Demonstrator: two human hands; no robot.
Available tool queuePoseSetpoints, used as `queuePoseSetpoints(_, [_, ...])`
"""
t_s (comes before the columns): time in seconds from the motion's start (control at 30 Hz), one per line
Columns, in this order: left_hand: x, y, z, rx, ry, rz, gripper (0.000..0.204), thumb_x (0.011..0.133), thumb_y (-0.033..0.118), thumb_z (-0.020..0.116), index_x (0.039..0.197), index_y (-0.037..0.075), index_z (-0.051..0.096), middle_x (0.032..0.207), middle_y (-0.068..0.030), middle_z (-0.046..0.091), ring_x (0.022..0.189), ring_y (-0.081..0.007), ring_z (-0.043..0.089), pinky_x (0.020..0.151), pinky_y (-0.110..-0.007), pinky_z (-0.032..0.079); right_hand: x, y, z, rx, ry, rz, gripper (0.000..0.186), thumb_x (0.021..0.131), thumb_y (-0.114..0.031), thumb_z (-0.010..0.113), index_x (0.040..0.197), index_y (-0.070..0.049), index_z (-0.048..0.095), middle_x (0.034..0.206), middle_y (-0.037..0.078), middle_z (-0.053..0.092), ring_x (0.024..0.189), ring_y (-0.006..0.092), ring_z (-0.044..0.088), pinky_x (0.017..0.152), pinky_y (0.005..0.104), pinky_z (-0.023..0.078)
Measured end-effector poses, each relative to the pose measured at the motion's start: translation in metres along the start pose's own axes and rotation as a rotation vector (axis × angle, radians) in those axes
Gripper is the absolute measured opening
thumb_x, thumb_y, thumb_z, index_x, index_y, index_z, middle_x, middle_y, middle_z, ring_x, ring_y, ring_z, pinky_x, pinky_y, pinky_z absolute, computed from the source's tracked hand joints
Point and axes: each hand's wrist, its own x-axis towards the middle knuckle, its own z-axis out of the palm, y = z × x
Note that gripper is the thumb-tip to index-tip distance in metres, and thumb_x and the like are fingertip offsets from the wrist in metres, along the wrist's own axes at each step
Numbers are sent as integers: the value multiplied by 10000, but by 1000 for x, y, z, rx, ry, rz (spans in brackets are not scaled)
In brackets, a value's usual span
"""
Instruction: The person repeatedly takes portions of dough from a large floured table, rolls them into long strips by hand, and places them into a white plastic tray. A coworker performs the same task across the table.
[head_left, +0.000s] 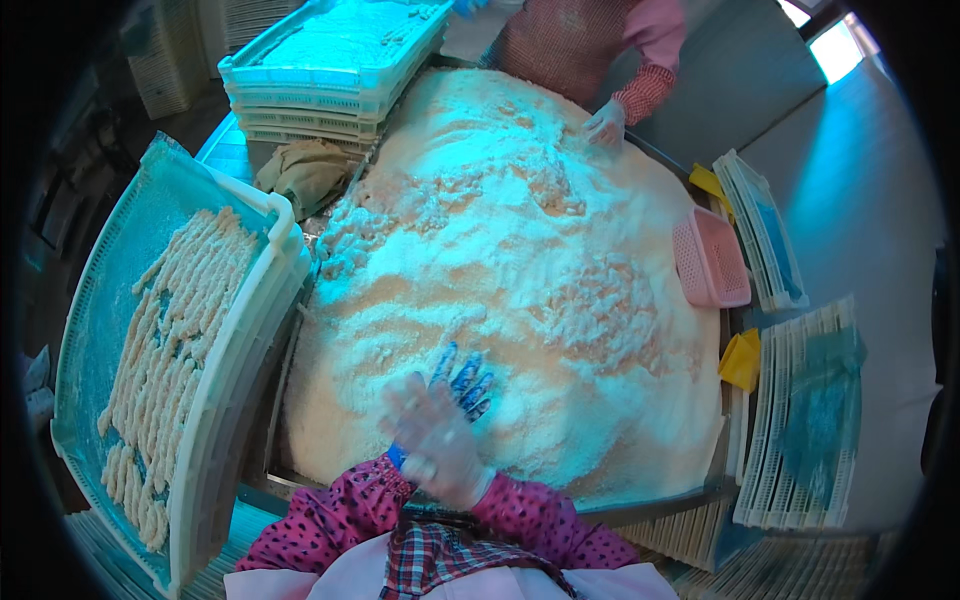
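Observation:
My left hand (468, 384), in a blue glove dusted with crumbs, reaches over the near part of a broad heap of pale breadcrumbs (560, 430). Its fingers are spread, and I see nothing in them. My right hand (436, 436), in a thin translucent glove, crosses over it and hides its palm and wrist. The right fingers point up and to the left, slightly smeared, apart and holding nothing. Whether the two hands touch, I cannot tell. Clumps of crumb-coated pieces (600, 305) lie in the heap right of my hands.
On the left, a tray (285, 225) atop a stack holds rows of coated strips (185, 330). More trays (340, 90) stand at the far left beside a brown cloth (305, 170). A pink basket (710, 258) sits at the right edge. Across the heap, a co-worker's gloved hand (605, 125) touches the crumbs.

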Motion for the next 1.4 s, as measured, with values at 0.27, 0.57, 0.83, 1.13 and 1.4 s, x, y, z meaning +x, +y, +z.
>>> queuePoseSetpoints(0.27, [9, 17, -14, 153, -210, -49, 638, 945, 404, 366, 1454, 66, 183, 1512, -146, 156, 1367, -308, 216, 1119, -425, 131, -2, -21, 19, 288, 67, -201, 656, 906, -477, 353, 1416, -66, 308, 1479, 212, 223, 1379, 372, 186, 1120, 494, 116])
queuePoseSetpoints(0.57, [85, 90, -38, 788, 183, -971, 640, 952, 425, 406, 1398, -15, 276, 1332, -140, 406, 1143, -194, 448, 940, -325, 399, 29, 5, 30, 469, -301, -79, 801, 836, -415, 566, 1402, 47, 240, 1426, 270, 284, 1308, 415, 301, 1092, 453, 226])
queuePoseSetpoints(0.83, [330, 162, -11, 876, -254, -588, 534, 931, 337, 521, 1338, 32, 357, 1133, -91, 563, 894, -143, 547, 804, -281, 468, 16, 113, 4, -307, -406, -151, 379, 800, -107, 587, 1177, -69, 562, 1055, 88, 594, 999, 232, 565, 841, 355, 453])
queuePoseSetpoints(1.13, [465, 186, -33, 1803, -33, -902, 596, 936, 556, 352, 1307, 110, 489, 1344, -88, 474, 1167, -261, 496, 996, -394, 383, 25, 82, -13, 85, 155, 73, 278, 778, -20, 601, 1040, -107, 634, 928, 46, 624, 869, 221, 594, 749, 350, 473])
queuePoseSetpoints(1.4, [448, 255, -56, 1836, -397, -857, 556, 963, 449, 386, 1371, 71, 394, 1389, -97, 417, 1232, -240, 440, 1063, -364, 302, 20, 77, 3, 257, 222, 260, 330, 793, -172, 663, 1106, -93, 597, 880, 88, 592, 819, 260, 591, 748, 355, 478])
